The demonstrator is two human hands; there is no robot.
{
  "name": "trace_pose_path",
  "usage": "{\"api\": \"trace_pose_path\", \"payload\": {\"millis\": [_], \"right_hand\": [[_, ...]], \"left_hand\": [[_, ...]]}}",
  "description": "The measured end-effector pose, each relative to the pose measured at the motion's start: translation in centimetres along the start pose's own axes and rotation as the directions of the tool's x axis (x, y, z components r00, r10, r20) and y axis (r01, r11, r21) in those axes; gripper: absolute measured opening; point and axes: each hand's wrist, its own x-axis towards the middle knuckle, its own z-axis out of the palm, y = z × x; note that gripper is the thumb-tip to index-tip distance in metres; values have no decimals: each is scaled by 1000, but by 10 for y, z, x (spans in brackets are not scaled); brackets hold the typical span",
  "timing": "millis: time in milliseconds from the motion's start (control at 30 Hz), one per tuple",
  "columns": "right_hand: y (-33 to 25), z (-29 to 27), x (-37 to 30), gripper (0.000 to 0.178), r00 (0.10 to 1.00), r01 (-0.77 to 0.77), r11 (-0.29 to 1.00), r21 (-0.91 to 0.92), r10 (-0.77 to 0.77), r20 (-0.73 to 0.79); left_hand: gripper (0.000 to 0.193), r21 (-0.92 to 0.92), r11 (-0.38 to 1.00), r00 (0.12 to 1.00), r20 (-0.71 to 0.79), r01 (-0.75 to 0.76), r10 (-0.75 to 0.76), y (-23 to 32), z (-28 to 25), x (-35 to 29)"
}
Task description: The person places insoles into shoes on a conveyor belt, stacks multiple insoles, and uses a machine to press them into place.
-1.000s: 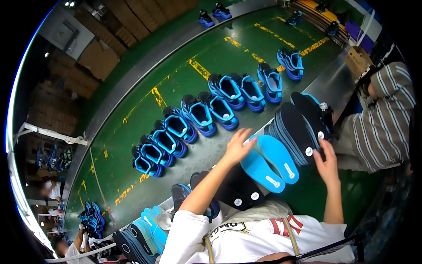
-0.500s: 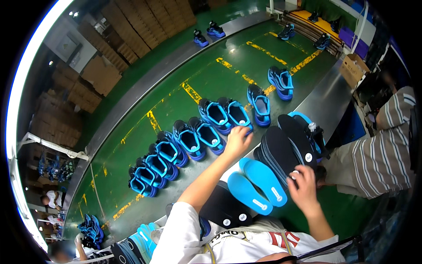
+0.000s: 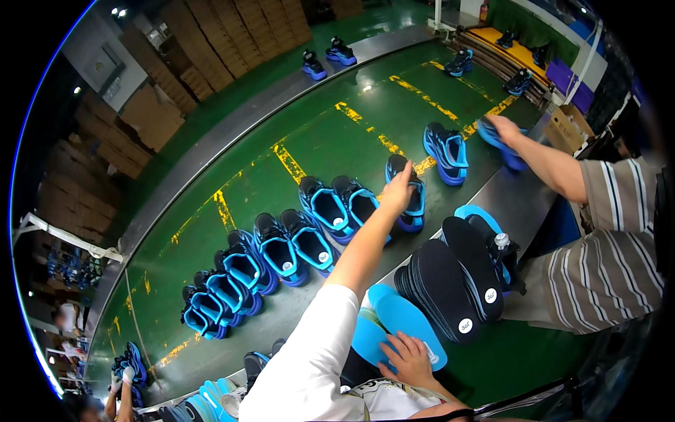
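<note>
My left hand [image 3: 398, 188] reaches forward over the green belt, its fingers closed on the collar of a black and blue sports shoe [image 3: 415, 211]. Part of that shoe is hidden behind the hand. Close to my body, my right hand [image 3: 408, 360] lies with spread fingers over the light blue insoles [image 3: 404, 316], which carry a small white label. A stack of black insoles [image 3: 436, 285] with round white stickers sits just to the right of the blue ones. Left of my left hand stands a pair of shoes [image 3: 329, 206], partly covered by my forearm.
Several more shoes [image 3: 242, 264] form a row leftward along the belt [image 3: 281, 112]. A single shoe [image 3: 446, 156] stands to the right. A co-worker's hand [image 3: 503, 131] holds a blue-soled shoe over the metal edge [image 3: 520, 158]. A small white-capped bottle [image 3: 501, 241] stands beside the black insoles.
My left hand has moved from the pair of shoes to the single shoe further right. My right hand has gone from the black insoles to the blue ones. A co-worker's arm has reached in.
</note>
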Motion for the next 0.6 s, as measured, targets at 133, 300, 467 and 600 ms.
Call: {"api": "trace_pose_path", "payload": {"millis": [133,300,467,600], "right_hand": [[5,3,2,36,1000,-31,1000,0,31,-6],[6,-3,3,35,999,-43,999,-9,43,-15],[6,-5,4,34,998,-46,999,19,47,-35],[11,-4,7,34,995,-20,999,34,23,-100]], "left_hand": [[39,-9,999,983,-174,49,-50,-7,-14,18],[32,-161,982,993,-51,94,-103,-13,-24,26],[37,-149,988,995,86,-37,51,-14,-24,16],[37,-351,935,983,185,56,11,12,-70,-6]]}}
